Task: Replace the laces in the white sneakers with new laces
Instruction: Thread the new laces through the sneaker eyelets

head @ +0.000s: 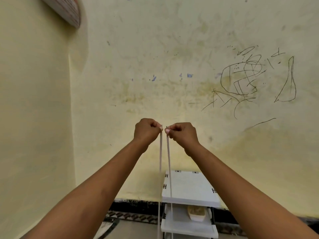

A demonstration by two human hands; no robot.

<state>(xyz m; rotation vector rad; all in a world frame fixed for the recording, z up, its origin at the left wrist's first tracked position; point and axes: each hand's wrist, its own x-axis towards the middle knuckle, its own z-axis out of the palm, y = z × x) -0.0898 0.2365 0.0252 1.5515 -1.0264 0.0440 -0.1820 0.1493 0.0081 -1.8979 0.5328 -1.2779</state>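
Backdrop: yellow painted wall (155,57) fills most of the view, with pencil scribbles (245,78) at 2 o'clock and a dark skirting strip (134,204) along the bottom.
Furniture: white plastic shelf rack (189,187) stands at 5 o'clock against the wall, with a small tub (196,213) on its second tier.
Lace: one pale flat lace (160,152) is held up at the centre. Its two strands run side by side towards 6 o'clock and pass out of the bottom edge, so the lower loop is out of view.
White sneakers: not in view, so I cannot tell whether the lace is threaded into one.
Left hand: the left hand (146,131), just left of centre, is curled into a fist. Its thumb and forefinger pinch one lace end near the tip.
Right hand: the right hand (183,133), just right of centre, pinches the other end the same way. The two hands are nearly touching.
Handling: the lace looks very light, limp and soft. It hangs straight only because it is held up, and it would likely twist or tangle if let go. It does not look fragile.
Where to hold: the best hold is probably close behind the stiff tips, as it is now. That keeps each end pointed and easy to steer through an eyelet.
Likely step: the ends are level, which suggests the two halves are being matched for length.
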